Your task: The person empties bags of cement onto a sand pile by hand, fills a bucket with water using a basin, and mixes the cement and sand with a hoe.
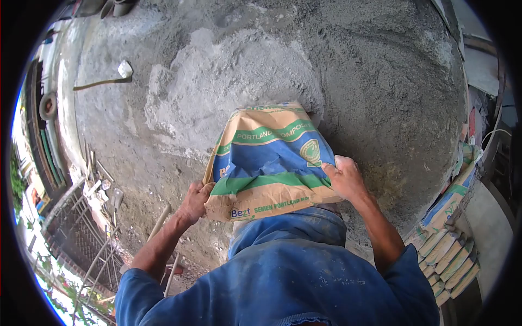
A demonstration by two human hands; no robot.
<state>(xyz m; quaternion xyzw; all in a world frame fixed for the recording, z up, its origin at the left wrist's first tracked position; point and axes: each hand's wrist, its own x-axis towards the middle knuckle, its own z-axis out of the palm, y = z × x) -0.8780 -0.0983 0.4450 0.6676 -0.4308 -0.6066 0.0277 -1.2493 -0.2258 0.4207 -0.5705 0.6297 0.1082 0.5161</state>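
A brown, blue and green paper cement bag [272, 157] lies in front of my body, its far end at the edge of a pale grey powder heap [234, 70]. My left hand [196, 202] grips the bag's near left corner, fingers closed on the paper. On the right side, my right hand [345, 176] pinches the bag's edge between thumb and fingers. The paper looks creased between the two hands. Whether any powder is still inside cannot be seen.
Darker grey material [386, 92] spreads to the right of the powder. Stacked cement bags [448, 261] stand at the lower right. A wooden-handled tool [103, 83] lies at the upper left. Another wooden handle [159, 223] is near my left forearm. Poles and a pit are at lower left.
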